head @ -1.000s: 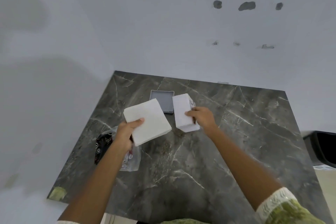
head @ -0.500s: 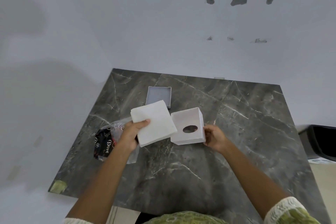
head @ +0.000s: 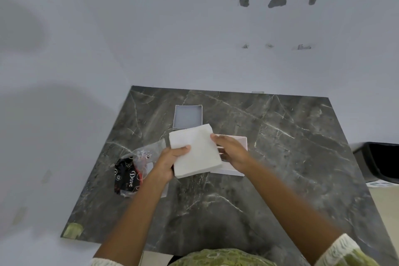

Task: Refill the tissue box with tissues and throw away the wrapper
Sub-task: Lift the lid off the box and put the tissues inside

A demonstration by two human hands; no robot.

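Observation:
A white stack of tissues is held above the dark marble table. My left hand grips its near left edge, thumb on top. My right hand holds its right edge, fingers reaching over the white tissue box, which lies on the table and is mostly hidden behind the stack and that hand. The box's grey lid or base tray lies open further back. The clear and black plastic wrapper lies crumpled at the left, beside my left wrist.
A black bin stands off the table's right edge. A green scrap of tape sits on the near left corner. A pale wall runs behind the table and along its left side.
The tissue box was turned and set down on the table. My right hand left the box and came onto the right edge of the tissue stack, which shifted right over the box.

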